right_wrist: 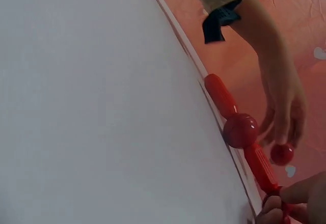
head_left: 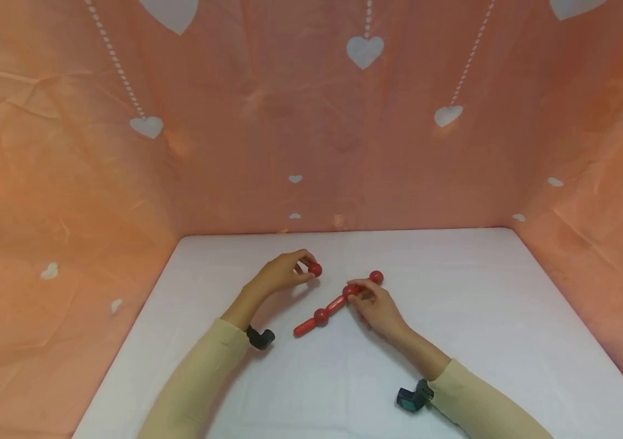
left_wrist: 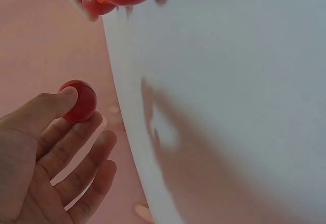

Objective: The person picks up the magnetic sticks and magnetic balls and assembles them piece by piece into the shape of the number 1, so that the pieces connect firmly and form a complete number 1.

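Observation:
Thumb and fingertips of my left hand (head_left: 288, 272) pinch a single red ball (head_left: 315, 270), held above the white table; the left wrist view shows this ball (left_wrist: 80, 103) close up, the other fingers spread loosely. To its right lies a chain of red rods and balls (head_left: 321, 316), slanting from lower left to upper right. My right hand (head_left: 381, 310) grips the chain at a middle ball, partly covering the rod beyond it. A ball (head_left: 376, 277) caps the far end, while the near end is a bare rod (head_left: 304, 328). Between the loose ball and the chain there is a gap.
A white tabletop (head_left: 267, 396) carries the work. Orange-pink cloth with white hearts (head_left: 311, 140) rises behind it and at both sides. Dark wrist devices sit on the left wrist (head_left: 260, 338) and the right wrist (head_left: 414, 396), below beige sleeves.

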`<state>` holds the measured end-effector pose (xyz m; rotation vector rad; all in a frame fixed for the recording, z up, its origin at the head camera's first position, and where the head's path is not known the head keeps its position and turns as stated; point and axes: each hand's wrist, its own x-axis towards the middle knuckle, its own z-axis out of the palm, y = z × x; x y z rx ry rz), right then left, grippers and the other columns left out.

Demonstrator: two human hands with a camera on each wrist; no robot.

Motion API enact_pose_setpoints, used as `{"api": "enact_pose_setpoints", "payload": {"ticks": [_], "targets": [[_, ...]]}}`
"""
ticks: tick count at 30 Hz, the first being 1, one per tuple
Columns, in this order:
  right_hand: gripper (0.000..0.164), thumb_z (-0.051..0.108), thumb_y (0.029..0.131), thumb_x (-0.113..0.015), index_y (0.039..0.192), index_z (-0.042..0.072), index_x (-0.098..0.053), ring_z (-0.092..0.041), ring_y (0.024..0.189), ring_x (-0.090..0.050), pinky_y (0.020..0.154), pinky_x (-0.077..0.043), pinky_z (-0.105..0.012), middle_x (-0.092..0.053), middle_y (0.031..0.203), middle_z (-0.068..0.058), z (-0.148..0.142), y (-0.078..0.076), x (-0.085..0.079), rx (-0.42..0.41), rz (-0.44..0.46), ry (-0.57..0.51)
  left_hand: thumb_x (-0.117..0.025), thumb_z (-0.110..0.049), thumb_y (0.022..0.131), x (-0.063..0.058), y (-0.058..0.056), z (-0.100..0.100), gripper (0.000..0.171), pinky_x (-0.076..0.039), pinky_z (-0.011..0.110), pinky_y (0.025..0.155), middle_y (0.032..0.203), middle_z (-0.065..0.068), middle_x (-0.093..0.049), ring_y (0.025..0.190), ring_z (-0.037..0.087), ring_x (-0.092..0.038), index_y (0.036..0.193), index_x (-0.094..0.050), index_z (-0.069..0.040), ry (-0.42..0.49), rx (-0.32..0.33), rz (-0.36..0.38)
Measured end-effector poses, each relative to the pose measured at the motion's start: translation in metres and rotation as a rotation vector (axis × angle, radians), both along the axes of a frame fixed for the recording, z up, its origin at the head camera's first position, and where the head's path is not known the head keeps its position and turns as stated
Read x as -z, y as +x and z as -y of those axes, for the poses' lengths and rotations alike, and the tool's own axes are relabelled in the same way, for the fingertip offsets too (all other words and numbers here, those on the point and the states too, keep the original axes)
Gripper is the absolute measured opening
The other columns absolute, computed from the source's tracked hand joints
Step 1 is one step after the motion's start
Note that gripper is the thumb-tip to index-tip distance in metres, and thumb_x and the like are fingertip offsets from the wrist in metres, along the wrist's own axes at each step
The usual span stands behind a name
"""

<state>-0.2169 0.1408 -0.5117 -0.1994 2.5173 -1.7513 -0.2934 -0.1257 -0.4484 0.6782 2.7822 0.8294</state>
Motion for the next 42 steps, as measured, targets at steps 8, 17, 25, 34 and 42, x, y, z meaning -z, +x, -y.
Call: {"api": "enact_pose_setpoints", "payload": {"ticks": [8, 17, 25, 34, 42], "targets": [[0.037, 0.013, 0.100, -0.077, 0.136, 0.011, -0.070, -0.019, 0.081, -0.059, 0.066, -0.052, -0.027, -0.067, 0.102, -0.006, -0.002, 0.000, -0.003, -0.035, -0.079, 0.153, -0.081, -0.021, 0.098, 0.004, 0.021, 0.026, 0.031, -0.057, 0.038, 0.086, 0.123, -0.001, -0.075, 0.103, 0.017, -0.069, 0.126, -0.068, -0.020, -0.024, -0.011, -0.036], [0.039, 0.015, 0.100, -0.078, 0.137, 0.013, -0.069, -0.019, 0.088, -0.058, 0.073, -0.052, -0.028, -0.067, 0.100, -0.003, -0.005, 0.003, -0.003, -0.031, -0.124, 0.248, -0.081, -0.022, 0.097, 0.006, 0.040, 0.042, 0.027, -0.056, 0.037, 0.081, 0.117, -0.006, -0.075, 0.098, 0.012, -0.069, 0.122, -0.070, -0.023, -0.026, -0.015, -0.016], [0.039, 0.015, 0.099, -0.078, 0.137, 0.014, -0.069, -0.017, 0.083, -0.056, 0.071, -0.049, -0.029, -0.067, 0.096, -0.002, -0.003, 0.003, -0.002, -0.028, -0.134, 0.286, -0.081, -0.019, 0.096, 0.008, 0.056, 0.055, 0.026, -0.056, 0.036, 0.080, 0.116, -0.004, -0.075, 0.098, 0.013, -0.068, 0.120, -0.071, -0.022, -0.014, -0.050, -0.003], [0.040, 0.017, 0.098, -0.080, 0.137, 0.015, -0.069, -0.017, 0.083, -0.057, 0.071, -0.050, -0.030, -0.068, 0.096, 0.000, -0.001, 0.001, 0.000, -0.019, -0.141, 0.325, -0.082, -0.019, 0.095, 0.012, 0.071, 0.067, 0.027, -0.058, 0.038, 0.082, 0.107, -0.008, -0.073, 0.101, 0.016, -0.068, 0.119, -0.072, -0.021, -0.038, -0.094, 0.010], [0.040, 0.017, 0.099, -0.078, 0.138, 0.016, -0.068, -0.017, 0.083, -0.057, 0.073, -0.048, -0.033, -0.068, 0.095, 0.000, 0.000, 0.001, -0.003, -0.019, -0.159, 0.366, -0.085, -0.020, 0.094, 0.013, 0.084, 0.075, 0.030, -0.058, 0.040, 0.083, 0.107, -0.008, -0.074, 0.100, 0.016, -0.069, 0.120, -0.071, -0.020, -0.045, -0.087, 0.028]]}}
